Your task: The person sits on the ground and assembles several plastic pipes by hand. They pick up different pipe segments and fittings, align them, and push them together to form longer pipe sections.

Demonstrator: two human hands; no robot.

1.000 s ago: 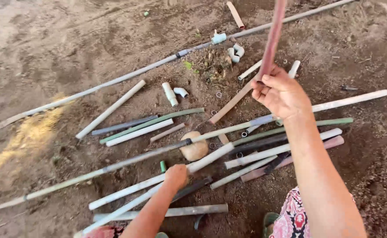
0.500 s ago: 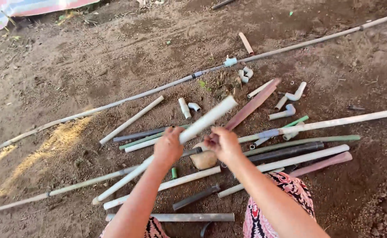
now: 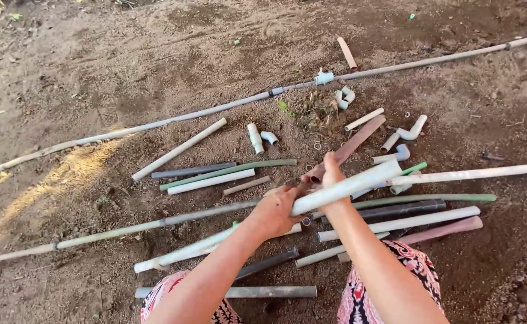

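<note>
Since half a second ago the short white pipe (image 3: 347, 185) is swung round: it then pointed up and away between the two hands, and it now lies low across the heap, while the reddish-brown pipe (image 3: 350, 147) sits where it was. All places below are taken from the short white pipe. Far to its left, on the bare soil (image 3: 95, 72), a lone white pipe (image 3: 179, 149) lies aslant, and nearer, a grey pipe (image 3: 194, 171), a green pipe (image 3: 227, 173) and a white pipe (image 3: 212, 181) lie side by side. At the pipe's lower-left end sits the left hand (image 3: 275, 210), fingers curled together about that end; how the thumb stands I cannot tell, since the back of the hand hides it. Just right of that, the right hand (image 3: 332, 180) grips the pipe near its middle, fingers wrapped under and thumb raised over the top. The long axis runs from lower left, at the left hand, to upper right, where the free end (image 3: 395, 169) overhangs the pile, well clear of both hands. The right hand is the nearer to that free end. Beyond the pipe, up and to the right, lie white elbow fittings (image 3: 410, 129), and further off the long thin pipe (image 3: 215, 111) crosses the ground. To the right, a long white pipe (image 3: 467, 174) nearly meets the free end, with a dark pipe (image 3: 401, 210) and a pink pipe (image 3: 443, 228) lying nearer the person.
</note>
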